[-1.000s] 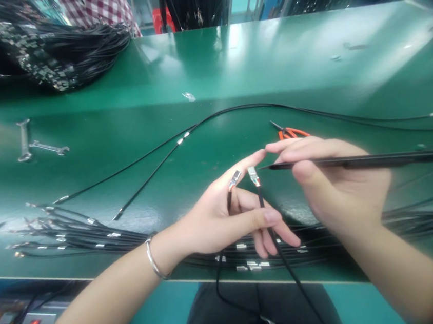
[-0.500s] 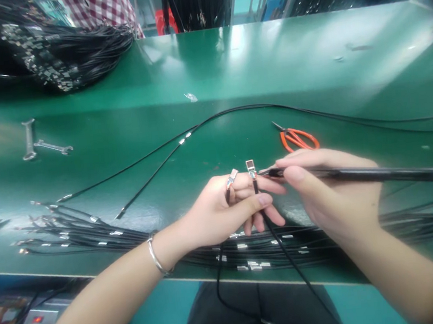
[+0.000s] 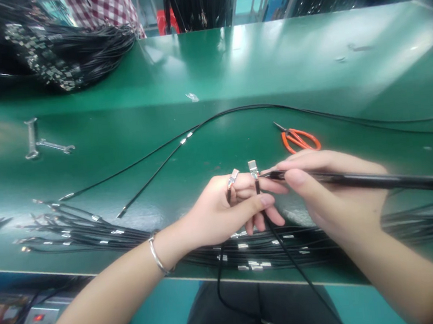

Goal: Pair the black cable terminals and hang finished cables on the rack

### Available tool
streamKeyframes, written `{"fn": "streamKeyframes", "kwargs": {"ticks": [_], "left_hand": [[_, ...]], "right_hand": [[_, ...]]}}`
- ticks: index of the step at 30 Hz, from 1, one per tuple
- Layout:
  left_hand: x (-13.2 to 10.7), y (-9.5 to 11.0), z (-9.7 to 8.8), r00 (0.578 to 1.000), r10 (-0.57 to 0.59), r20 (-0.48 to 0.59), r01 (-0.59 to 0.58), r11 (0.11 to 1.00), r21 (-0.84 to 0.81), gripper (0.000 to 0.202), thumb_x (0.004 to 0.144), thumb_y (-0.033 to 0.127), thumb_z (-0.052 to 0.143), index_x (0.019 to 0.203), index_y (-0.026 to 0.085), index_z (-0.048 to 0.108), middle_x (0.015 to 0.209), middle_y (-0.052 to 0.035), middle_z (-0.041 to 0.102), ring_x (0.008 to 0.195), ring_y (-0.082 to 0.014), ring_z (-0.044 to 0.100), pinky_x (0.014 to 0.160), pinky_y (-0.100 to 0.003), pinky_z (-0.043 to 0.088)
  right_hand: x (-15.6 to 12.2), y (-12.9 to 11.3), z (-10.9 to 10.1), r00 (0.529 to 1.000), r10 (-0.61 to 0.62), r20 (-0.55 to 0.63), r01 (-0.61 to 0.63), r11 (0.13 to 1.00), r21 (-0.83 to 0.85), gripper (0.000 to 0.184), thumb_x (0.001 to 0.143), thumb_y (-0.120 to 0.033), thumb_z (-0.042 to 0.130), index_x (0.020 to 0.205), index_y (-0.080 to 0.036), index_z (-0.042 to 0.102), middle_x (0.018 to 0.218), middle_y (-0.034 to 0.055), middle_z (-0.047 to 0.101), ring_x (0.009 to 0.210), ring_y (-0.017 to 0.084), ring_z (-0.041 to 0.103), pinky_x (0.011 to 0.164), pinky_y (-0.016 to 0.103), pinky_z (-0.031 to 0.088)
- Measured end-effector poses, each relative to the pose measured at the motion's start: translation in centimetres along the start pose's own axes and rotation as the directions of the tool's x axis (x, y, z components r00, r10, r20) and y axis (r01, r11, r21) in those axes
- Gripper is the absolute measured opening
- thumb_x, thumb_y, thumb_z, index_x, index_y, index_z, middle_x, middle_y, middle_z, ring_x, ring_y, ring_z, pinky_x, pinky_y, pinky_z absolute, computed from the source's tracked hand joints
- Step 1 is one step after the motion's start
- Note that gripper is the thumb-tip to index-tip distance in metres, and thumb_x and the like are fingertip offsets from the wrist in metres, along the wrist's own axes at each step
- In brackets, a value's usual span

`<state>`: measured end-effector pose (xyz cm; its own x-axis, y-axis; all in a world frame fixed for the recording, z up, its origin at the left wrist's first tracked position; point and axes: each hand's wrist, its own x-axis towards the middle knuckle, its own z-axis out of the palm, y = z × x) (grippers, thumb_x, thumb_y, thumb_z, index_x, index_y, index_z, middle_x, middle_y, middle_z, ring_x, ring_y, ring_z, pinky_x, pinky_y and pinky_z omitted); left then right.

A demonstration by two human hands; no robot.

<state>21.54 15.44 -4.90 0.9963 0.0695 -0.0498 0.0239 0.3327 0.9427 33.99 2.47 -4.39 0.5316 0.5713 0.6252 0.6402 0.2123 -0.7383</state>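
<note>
While both hands face each other, a cable connector stands between.

The left forearm, bare below the elbow, slants up and inward from the lower left, its wrist nearly straight. The left hand is turned thumb side up, with the thumb laid out to the right in a light grip and the other fingers bent behind and below it. From the lower right comes the right forearm, leading to the right hand, whose thumb and index finger close in a pinch, their tips near the left fingers
</note>
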Motion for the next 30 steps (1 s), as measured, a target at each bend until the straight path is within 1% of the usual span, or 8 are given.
{"fn": "streamKeyframes", "kwargs": {"ticks": [7, 10, 13, 18, 26, 30], "left_hand": [[-0.04, 0.04, -0.03, 1.0, -0.009, 0.005, 0.009, 1.0, 0.007, 0.029, 0.092, 0.027, 0.063, 0.116, 0.012, 0.068, 0.077, -0.0086, 0.072, 0.055, -0.0089, 0.061, 0.048, -0.015, 0.051], [-0.02, 0.07, -0.04, 1.0, -0.013, 0.002, 0.013, 1.0, 0.01, 0.03, 0.091, 0.03, 0.064, 0.115, 0.011, 0.068, 0.078, -0.0091, 0.072, 0.055, -0.0091, 0.061, 0.048, -0.016, 0.05], [-0.03, 0.07, -0.03, 1.0, -0.011, -0.001, 0.011, 1.0, 0.013, 0.029, 0.092, 0.031, 0.064, 0.111, 0.01, 0.068, 0.077, -0.0094, 0.072, 0.054, -0.0091, 0.061, 0.047, -0.015, 0.05], [-0.1, 0.03, -0.04, 1.0, -0.018, -0.003, 0.018, 1.0, 0.015, 0.021, 0.093, 0.027, 0.062, 0.102, 0.009, 0.066, 0.077, -0.0092, 0.072, 0.054, -0.0087, 0.061, 0.047, -0.015, 0.05], [-0.13, 0.14, -0.01, 1.0, -0.029, -0.009, 0.029, 0.999, 0.035, 0.022, 0.09, 0.031, 0.065, 0.096, 0.01, 0.065, 0.078, -0.0093, 0.073, 0.055, -0.0094, 0.062, 0.047, -0.016, 0.051], [-0.12, 0.17, 0.03, 1.0, -0.019, -0.009, 0.02, 0.999, 0.032, 0.021, 0.091, 0.03, 0.064, 0.093, 0.01, 0.065, 0.077, -0.0093, 0.072, 0.054, -0.0091, 0.062, 0.047, -0.016, 0.051]], "right_hand": [[-0.07, 0.17, 0.02, 1.0, -0.01, -0.002, 0.01, 1.0, 0.023, 0.016, 0.083, -0.018, 0.074, 0.093, -0.031, 0.076, 0.083, -0.0011, 0.074, 0.074, 0.016, 0.069, 0.062, 0.028, 0.057], [-0.1, 0.05, -0.05, 1.0, -0.009, 0.003, 0.009, 1.0, 0.008, 0.015, 0.083, -0.018, 0.074, 0.093, -0.03, 0.076, 0.083, -0.0008, 0.074, 0.075, 0.016, 0.069, 0.062, 0.027, 0.057], [-0.14, -0.06, -0.13, 1.0, -0.003, 0.013, 0.003, 1.0, -0.017, 0.015, 0.083, -0.019, 0.074, 0.093, -0.03, 0.076, 0.084, -0.0002, 0.075, 0.075, 0.016, 0.07, 0.062, 0.027, 0.057], [-0.14, -0.13, -0.19, 1.0, -0.006, 0.017, 0.006, 0.999, -0.038, 0.014, 0.083, -0.019, 0.075, 0.093, -0.029, 0.076, 0.084, 0.0002, 0.075, 0.074, 0.017, 0.07, 0.061, 0.028, 0.057], [0.01, -0.55, -0.21, 0.998, 0.034, 0.047, -0.033, 0.999, -0.027, 0.013, 0.082, -0.02, 0.075, 0.091, -0.029, 0.076, 0.083, -0.0007, 0.075, 0.072, 0.016, 0.07, 0.061, 0.027, 0.057], [0.02, -0.53, -0.24, 0.999, 0.018, 0.048, -0.017, 1.0, -0.025, 0.015, 0.082, -0.019, 0.075, 0.092, -0.029, 0.076, 0.084, -0.0004, 0.075, 0.073, 0.017, 0.07, 0.061, 0.028, 0.058]]}}
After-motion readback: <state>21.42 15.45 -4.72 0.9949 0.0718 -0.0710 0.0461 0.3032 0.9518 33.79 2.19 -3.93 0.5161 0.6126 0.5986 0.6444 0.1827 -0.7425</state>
